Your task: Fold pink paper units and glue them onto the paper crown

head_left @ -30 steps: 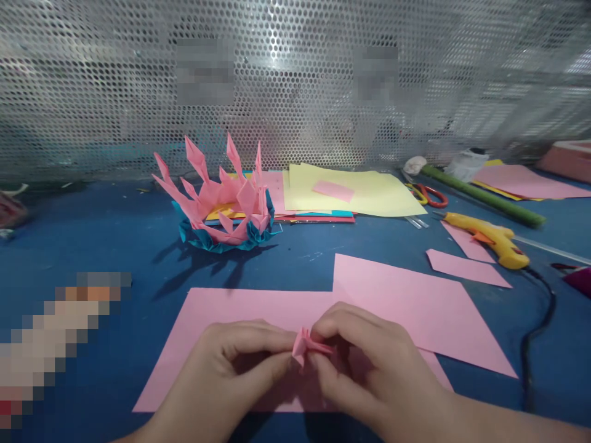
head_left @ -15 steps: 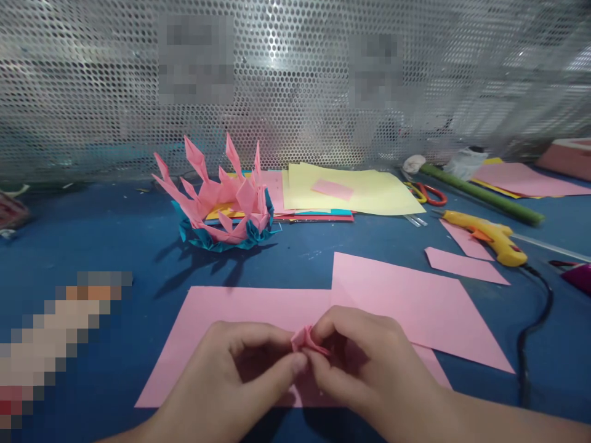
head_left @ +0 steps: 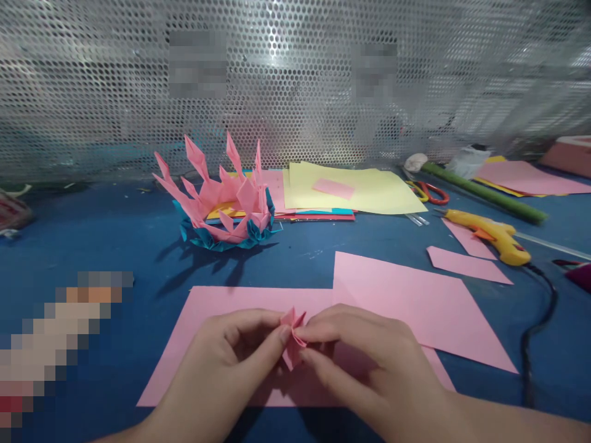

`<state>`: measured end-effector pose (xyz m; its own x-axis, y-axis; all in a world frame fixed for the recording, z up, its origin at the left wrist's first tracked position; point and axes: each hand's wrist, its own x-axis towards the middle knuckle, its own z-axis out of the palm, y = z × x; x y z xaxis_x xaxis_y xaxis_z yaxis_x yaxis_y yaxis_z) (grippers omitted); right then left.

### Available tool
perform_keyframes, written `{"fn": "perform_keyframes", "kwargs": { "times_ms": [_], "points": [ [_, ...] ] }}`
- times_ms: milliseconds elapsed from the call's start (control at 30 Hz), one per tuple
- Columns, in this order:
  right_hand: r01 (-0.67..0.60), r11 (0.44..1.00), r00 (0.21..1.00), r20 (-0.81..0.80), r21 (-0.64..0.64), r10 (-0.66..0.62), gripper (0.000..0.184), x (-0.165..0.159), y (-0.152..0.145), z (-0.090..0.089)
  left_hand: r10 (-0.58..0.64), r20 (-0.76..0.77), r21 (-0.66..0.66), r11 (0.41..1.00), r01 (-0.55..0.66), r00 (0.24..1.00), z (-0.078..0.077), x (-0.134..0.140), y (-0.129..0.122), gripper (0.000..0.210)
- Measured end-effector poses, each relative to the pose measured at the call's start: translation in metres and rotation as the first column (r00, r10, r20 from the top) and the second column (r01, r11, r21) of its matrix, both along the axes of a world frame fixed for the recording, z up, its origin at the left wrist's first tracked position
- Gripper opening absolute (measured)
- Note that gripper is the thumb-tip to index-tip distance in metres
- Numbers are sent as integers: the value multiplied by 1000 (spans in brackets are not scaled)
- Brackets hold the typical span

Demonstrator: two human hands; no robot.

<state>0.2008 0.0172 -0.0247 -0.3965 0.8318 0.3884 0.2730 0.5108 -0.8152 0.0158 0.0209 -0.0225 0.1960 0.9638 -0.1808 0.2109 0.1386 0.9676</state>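
A small folded piece of pink paper (head_left: 290, 354) is held up between my two hands, its pointed flaps spread. My left hand (head_left: 233, 360) pinches its left side between thumb and fingers. From the right, the fingertips of my right hand (head_left: 369, 354) are closed on its folded edges. Below my hands lies a large pink sheet (head_left: 203, 314), and a second pink sheet (head_left: 415, 301) overlaps it on the right. Farther back stands a pink and blue folded-paper crown (head_left: 217, 215) with tall pointed tips.
At the right lie a yellow glue gun (head_left: 494, 232) with a black cord, pink paper strips (head_left: 468, 264), red-handled scissors (head_left: 434, 192) and a green stick (head_left: 484, 191). Yellow sheets (head_left: 369, 184) top a paper stack at the back. A perforated metal screen (head_left: 286, 117) rises behind the table.
The folded paper has been turned more upright and shows more of its flaps. Both hands have shifted slightly, and the right fingers are straighter now.
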Motion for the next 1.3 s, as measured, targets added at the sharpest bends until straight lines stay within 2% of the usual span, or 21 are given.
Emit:
{"fn": "perform_keyframes", "kwargs": {
  "times_ms": [300,400,567,767,933,1033,1133,1300],
  "points": [
    [-11,995,1000,15,102,9,14,4,3,4,-110,-72,10,994,111,991,5,2,3,26],
    [18,994,1000,19,108,-20,13,4,5,7,-145,-4,1,989,145,989,6,0,1,20],
    [83,994,996,31,71,-85,13,3,6,7,-226,110,-23,973,230,968,4,-1,-1,29],
    [54,995,998,29,82,-57,12,3,7,9,-225,149,-30,972,232,963,2,-2,-2,19],
    [-4,976,998,58,218,-8,14,2,6,6,-157,133,-32,986,163,979,3,-4,-4,17],
    [8,954,992,119,301,-46,16,1,5,3,-146,115,-8,989,147,983,2,-3,-3,18],
    [30,914,976,184,404,-114,18,3,5,3,-127,80,16,992,126,989,2,-3,-2,23],
    [-97,824,930,345,558,-124,22,7,6,5,-195,-30,69,978,197,980,6,-2,-5,24]
  ]
}}
